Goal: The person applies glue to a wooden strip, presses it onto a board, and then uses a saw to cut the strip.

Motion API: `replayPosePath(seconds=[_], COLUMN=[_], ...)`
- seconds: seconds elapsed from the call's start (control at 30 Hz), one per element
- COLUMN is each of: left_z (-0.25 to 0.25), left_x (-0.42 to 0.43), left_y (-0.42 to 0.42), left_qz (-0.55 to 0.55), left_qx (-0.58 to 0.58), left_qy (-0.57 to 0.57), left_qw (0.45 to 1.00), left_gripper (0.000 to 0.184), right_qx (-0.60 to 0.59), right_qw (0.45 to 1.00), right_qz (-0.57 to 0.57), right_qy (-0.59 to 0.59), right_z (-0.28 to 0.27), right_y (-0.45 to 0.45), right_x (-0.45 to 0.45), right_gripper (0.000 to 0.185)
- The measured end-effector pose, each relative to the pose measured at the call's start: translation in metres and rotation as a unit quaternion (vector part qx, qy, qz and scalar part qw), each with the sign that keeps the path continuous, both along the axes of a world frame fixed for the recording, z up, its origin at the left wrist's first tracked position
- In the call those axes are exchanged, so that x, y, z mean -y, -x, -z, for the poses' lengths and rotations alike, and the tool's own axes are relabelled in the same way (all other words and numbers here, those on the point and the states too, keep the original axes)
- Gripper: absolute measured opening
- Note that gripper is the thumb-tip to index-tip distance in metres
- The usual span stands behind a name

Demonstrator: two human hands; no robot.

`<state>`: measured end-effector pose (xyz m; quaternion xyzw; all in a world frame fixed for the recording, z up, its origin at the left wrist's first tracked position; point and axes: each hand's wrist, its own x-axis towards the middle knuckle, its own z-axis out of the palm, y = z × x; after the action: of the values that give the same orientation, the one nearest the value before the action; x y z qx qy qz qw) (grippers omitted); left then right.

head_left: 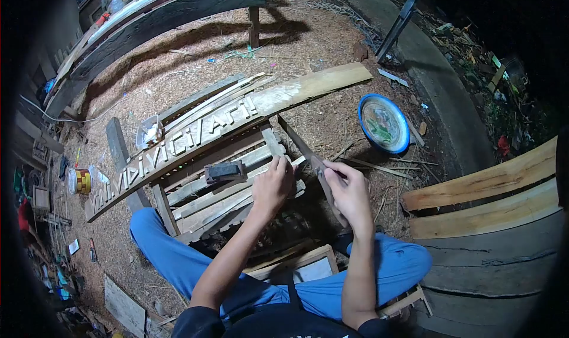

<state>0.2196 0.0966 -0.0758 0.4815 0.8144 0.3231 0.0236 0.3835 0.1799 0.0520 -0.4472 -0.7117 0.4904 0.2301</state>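
My right hand [351, 197] is closed around the middle of a long dark knife [301, 145], machete-like, which slants from upper left to lower right. To its left, my left hand [273, 185] is curled into a fist above the slatted wooden frame [201, 190]; what its fingers hold, if anything, is hidden. A pale slat [271, 140] shows just beyond that fist. On the frame, near the left hand, sits a dark sharpening-stone-like block [225, 171]. Behind lies a long plank [320, 84] with pale raised letters along its left part.
A blue-rimmed round basin [408, 137] stands at right. Wide boards [486, 201] lie at the right edge. A small clear tub [149, 131] and a yellow-red can [79, 181] are at left. A low bench [172, 24] stands behind. Wood shavings cover the ground.
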Motion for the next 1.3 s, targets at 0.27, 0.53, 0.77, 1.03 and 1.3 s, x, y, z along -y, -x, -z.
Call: replayPosePath(seconds=[0.27, 0.53, 0.77, 1.03, 1.3], left_z=[0.002, 0.010, 0.005, 0.011, 0.007], left_x=[0.001, -0.001, -0.002, -0.002, 0.000], left_y=[0.001, 0.000, 0.001, 0.001, 0.000], left_qz=[0.013, 0.011, 0.018, 0.010, 0.006], left_qx=[-0.002, -0.024, -0.035, -0.031, -0.020], left_qy=[-0.012, -0.053, -0.069, -0.020, -0.044], left_qw=[1.000, 0.998, 0.997, 0.999, 0.999], left_gripper=[0.034, 0.030, 0.030, 0.028, 0.027], right_qx=[-0.006, 0.019, 0.013, -0.008, 0.037], right_qw=[0.998, 0.999, 0.997, 0.999, 0.998], right_qz=[-0.037, -0.044, -0.062, -0.044, -0.038], right_qy=[-0.050, -0.027, -0.050, 0.011, -0.016], right_z=[-0.015, -0.017, -0.016, -0.022, -0.048], right_y=[-0.011, -0.005, -0.010, -0.019, -0.047], right_x=[0.010, 0.012, 0.011, 0.010, 0.024], right_gripper=[0.030, 0.031, 0.032, 0.032, 0.031])
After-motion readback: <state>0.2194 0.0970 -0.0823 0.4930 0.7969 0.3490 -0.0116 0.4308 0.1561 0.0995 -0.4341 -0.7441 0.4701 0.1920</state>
